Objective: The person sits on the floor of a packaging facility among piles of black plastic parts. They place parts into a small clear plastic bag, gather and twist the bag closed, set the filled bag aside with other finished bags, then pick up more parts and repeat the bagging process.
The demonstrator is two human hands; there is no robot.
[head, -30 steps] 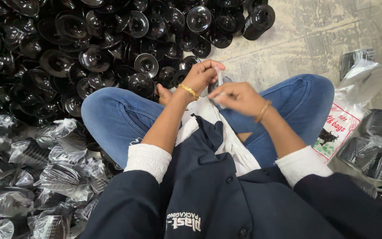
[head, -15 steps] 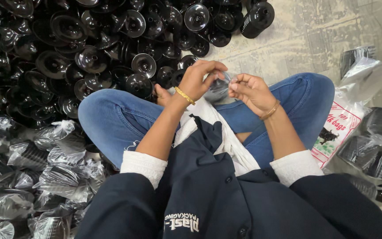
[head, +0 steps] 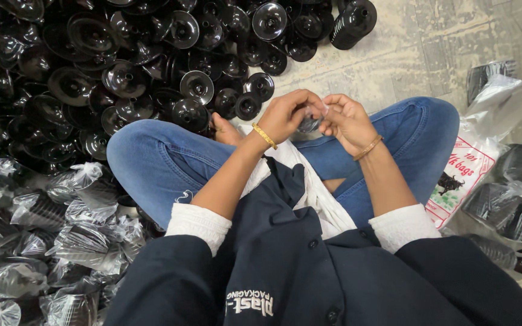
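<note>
Between the fingers of both hands, left hand (head: 285, 115) and right hand (head: 347, 121) pinch a clear bag (head: 310, 121) (probably to part its mouth) above the lap, black cups (head: 152, 66) piled beyond the fingertips, bagged stacks (head: 61, 235) nearer.

Big pile of loose glossy black plastic lids (head: 152, 66) lying on floor, upper left. Bagged black stacks in clear plastic (head: 49, 235) sitting lower left. More bagged stacks (head: 515, 193) & printed white packet (head: 463, 175) lying at right on grey concrete floor (head: 430, 42).
</note>
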